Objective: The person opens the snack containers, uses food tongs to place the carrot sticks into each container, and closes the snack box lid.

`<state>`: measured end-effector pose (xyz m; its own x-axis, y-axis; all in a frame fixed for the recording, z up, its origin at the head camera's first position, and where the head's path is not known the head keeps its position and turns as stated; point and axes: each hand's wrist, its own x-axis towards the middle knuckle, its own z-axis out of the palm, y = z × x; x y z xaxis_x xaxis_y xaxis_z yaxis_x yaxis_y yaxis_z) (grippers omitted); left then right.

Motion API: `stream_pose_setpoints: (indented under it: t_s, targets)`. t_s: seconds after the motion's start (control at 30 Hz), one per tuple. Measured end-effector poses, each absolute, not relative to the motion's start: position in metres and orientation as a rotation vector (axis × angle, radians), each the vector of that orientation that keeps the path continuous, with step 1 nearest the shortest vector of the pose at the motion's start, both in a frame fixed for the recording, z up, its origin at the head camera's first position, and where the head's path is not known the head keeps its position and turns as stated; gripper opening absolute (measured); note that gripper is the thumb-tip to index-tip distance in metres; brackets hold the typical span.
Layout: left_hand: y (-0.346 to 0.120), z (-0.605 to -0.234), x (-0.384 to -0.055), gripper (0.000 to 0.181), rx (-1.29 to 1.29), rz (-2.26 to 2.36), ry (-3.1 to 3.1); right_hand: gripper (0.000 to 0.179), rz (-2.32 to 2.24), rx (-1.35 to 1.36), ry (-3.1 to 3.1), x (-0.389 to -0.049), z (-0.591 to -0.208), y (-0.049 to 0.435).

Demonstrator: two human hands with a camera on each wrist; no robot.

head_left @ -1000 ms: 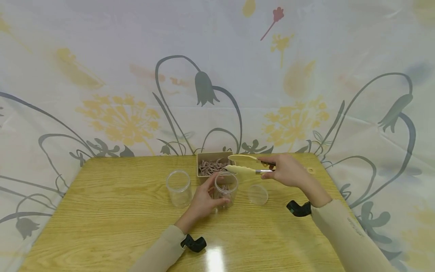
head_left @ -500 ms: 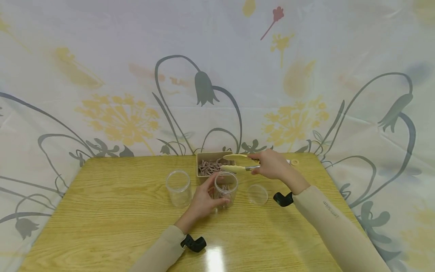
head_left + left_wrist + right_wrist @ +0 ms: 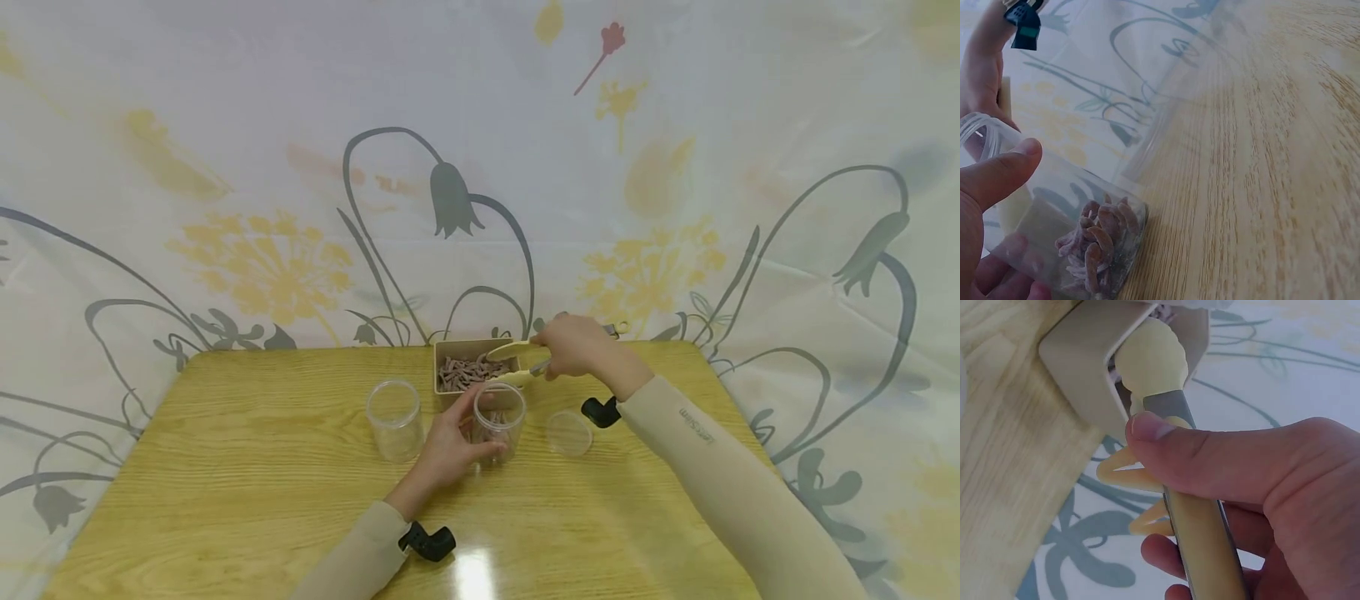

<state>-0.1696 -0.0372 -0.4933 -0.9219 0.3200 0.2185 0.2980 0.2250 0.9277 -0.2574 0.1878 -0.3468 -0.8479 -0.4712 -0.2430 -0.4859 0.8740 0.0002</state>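
the sort of room is hard to tell — a wood-grain table [image 3: 247,475] against a creased, flower-printed sheet [image 3: 262,83].

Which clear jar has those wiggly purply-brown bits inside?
The jar held in the person's left hand: bits lie at its bottom. The other jar, standing to its left in the head view, shows none inside.

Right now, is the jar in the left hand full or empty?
Neither: partly filled. Brownish pieces lie at the bottom of the jar, with clear wall above.
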Motion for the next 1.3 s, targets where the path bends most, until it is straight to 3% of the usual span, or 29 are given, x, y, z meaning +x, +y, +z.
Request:
stream_pose_setpoints:
  t_s: [0.2, 0.57, 0.83, 1.3]
  targets:
    - [-0.037, -0.495, -0.170, 0.094, 0.638, 1.846, 2.457, 0.055, 0.187, -0.707, 2.790, -0.260, -0.342, 0.168]
    - [-0.037, -0.496, -0.170, 0.096, 0.628, 1.858, 2.452, 0.021, 0.314, -0.717, 2.756, -0.273, -0.340, 0.145]
    - [-0.037, -0.495, -0.170, 0.096, 0.614, 1.844, 2.467, 0.039, 0.287, -0.725, 2.781, -0.270, -0.348, 0.151]
    - [-0.038, -0.495, -0.171, 0.094, 0.602, 1.824, 2.448, 0.031, 0.146, -0.813, 2.899, -0.265, -0.363, 0.173]
